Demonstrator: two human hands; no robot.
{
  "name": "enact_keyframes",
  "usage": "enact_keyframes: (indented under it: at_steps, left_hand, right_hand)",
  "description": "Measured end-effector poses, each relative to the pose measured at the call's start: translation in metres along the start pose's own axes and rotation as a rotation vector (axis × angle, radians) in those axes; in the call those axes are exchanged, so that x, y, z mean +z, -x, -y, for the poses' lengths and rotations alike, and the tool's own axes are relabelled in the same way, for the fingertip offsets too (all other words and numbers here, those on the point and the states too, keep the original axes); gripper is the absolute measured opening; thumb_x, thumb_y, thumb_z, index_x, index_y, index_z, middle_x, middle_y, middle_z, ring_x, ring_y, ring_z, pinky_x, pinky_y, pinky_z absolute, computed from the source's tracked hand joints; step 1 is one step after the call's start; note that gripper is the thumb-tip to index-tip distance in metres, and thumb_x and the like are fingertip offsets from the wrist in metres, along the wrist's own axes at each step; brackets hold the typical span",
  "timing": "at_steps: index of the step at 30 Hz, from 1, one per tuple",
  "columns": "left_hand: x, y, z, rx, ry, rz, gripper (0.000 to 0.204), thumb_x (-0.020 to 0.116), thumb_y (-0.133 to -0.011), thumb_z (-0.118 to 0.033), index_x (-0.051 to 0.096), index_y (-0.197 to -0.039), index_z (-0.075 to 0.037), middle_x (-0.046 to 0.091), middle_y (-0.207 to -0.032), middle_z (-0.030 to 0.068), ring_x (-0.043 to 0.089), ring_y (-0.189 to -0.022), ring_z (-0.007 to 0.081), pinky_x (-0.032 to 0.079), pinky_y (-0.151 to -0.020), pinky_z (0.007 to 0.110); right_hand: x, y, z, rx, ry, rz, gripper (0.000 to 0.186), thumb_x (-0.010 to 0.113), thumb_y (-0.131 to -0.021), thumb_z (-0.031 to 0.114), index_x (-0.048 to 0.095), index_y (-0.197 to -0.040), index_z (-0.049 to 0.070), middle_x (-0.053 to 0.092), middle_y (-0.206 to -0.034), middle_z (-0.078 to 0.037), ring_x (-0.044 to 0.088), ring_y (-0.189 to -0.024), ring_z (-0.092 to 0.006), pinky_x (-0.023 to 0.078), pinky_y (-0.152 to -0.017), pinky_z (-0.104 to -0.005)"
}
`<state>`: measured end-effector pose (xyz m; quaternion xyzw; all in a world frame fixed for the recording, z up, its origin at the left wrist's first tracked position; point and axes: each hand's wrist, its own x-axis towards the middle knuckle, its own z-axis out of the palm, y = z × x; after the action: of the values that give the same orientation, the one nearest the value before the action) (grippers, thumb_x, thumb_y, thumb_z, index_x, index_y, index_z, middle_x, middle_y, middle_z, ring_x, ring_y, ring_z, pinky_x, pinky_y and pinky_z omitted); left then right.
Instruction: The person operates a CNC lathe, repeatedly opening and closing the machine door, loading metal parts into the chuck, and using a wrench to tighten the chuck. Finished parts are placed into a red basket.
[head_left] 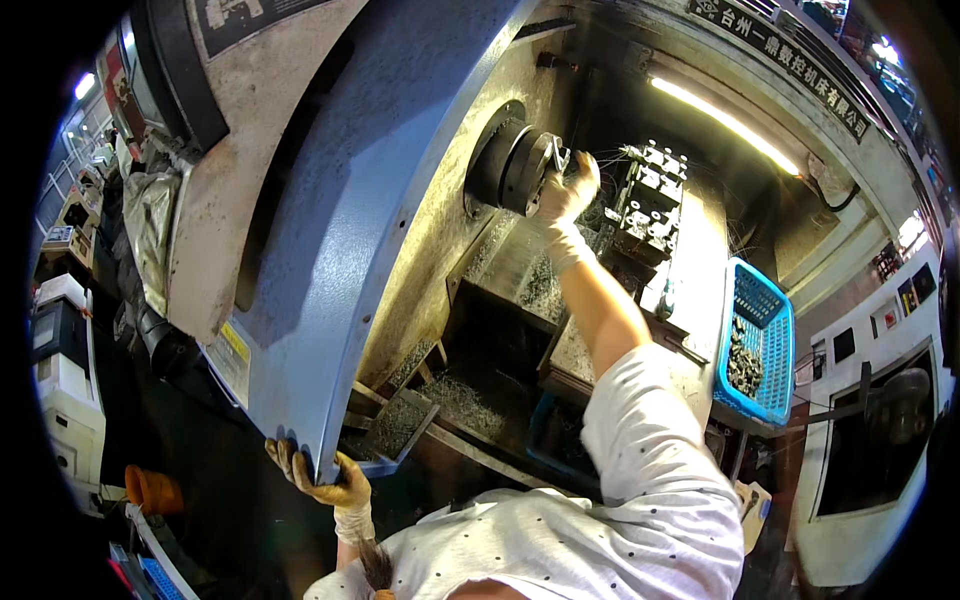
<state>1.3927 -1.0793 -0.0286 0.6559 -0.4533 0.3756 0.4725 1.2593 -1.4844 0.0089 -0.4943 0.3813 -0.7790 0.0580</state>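
Workshop: A machine bay was lit by a strip lamp (725, 123), above and to the right of the right hand's grip; metal chips (465, 405) were scattered below that grip.
Left grip: The lower edge of the blue door (340, 230) was held in the curled fingers of the gloved left hand (345, 490).
Right grip: The gloved right hand (568, 190) was placed at the front of the dark chuck (515, 165); whether its fingers were closed on anything could not be told.
Chuck piece: A small shiny metal piece (557, 155) was seen at the chuck face, just beside the right fingertips; whether it was clamped could not be made out.
Tool block: A row of bolted holders (650, 205) was mounted to the right of the right grip, apart from it.
Basket: Small dark parts (743, 362) were heaped in a blue basket (780, 345), farther right and lower than the right grip.
Progress: The chuck had been reached and the bay was left open; handling at the chuck was judged unfinished. Whether the heaped parts were machined or raw could not be told.
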Motion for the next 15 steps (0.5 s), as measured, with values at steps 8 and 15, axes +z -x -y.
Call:
enact_keyframes:
  at_steps: [8, 15]
  left_hand:
    - [-0.002, -0.004, 0.002, 0.032, 0.066, -0.017, 0.038, 0.045, -0.068, -0.008, 0.03, -0.102, 0.0, 0.033, -0.107, 0.017, 0.027, -0.105, 0.0382, 0.02, -0.087, 0.05]
    - [0.006, -0.009, 0.001, 0.07, 0.056, 0.027, 0.04, 0.045, -0.068, -0.004, 0.028, -0.104, 0.001, 0.034, -0.107, 0.0186, 0.027, -0.105, 0.0376, 0.019, -0.087, 0.051]
  right_hand:
    - [0.043, 0.048, -0.077, 0.824, -0.143, -0.048, 0.024, 0.051, -0.071, 0.018, 0.049, -0.084, -0.002, 0.052, -0.077, -0.011, 0.048, -0.063, -0.0188, 0.04, -0.062, -0.0271]
    - [-0.08, 0.018, 0.019, 0.926, -0.665, -0.067, 0.023, 0.048, -0.075, 0.018, 0.048, -0.092, 0.003, 0.051, -0.081, -0.006, 0.047, -0.059, -0.0113, 0.037, -0.049, -0.0209]
